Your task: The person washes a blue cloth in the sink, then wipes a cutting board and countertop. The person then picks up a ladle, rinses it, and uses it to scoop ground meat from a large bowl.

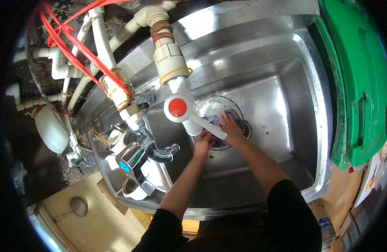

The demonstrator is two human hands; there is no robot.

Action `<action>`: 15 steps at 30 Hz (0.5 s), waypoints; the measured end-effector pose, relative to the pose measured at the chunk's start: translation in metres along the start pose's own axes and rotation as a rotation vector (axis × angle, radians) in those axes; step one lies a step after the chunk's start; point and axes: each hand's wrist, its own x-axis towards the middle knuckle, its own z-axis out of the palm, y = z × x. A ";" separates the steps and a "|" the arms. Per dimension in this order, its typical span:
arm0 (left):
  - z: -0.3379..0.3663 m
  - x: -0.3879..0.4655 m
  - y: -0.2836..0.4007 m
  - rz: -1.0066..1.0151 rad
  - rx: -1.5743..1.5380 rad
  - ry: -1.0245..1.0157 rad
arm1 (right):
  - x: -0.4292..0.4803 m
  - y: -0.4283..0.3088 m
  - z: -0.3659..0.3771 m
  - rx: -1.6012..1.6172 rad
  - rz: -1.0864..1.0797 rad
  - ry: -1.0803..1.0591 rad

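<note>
A round, shiny bowl [212, 102] full of water sits in the stainless steel sink basin [259, 91]. Something dark blue [235, 116], perhaps cloth or a net, lies in the water, its shape broken up by ripples. Over the bowl's right side is my right hand [232, 130], fingertips at the blue thing. My left hand [204, 145] is at the bowl's near left edge with its fingers bent. The white tap lever [209, 127] hides part of the bowl between my hands, and what either hand grips is unclear.
A white plastic tap with a red cap [177, 107] overhangs the bowl. Left of it, a chrome tap [140, 151] stands above a compartment with white containers [135, 190]. Red plastic cord [86, 58] hangs among white pipes [102, 37]. A green bin [360, 85] borders the sink's right.
</note>
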 end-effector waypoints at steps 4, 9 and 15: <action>0.000 -0.027 -0.001 -0.139 -0.411 0.179 | 0.012 -0.005 0.011 0.347 0.212 0.603; 0.005 -0.023 0.013 -0.269 -0.508 -0.118 | 0.018 -0.036 0.012 0.510 0.547 0.023; -0.029 0.016 0.010 -0.252 -0.793 -0.427 | -0.022 -0.086 -0.044 0.843 -0.022 0.423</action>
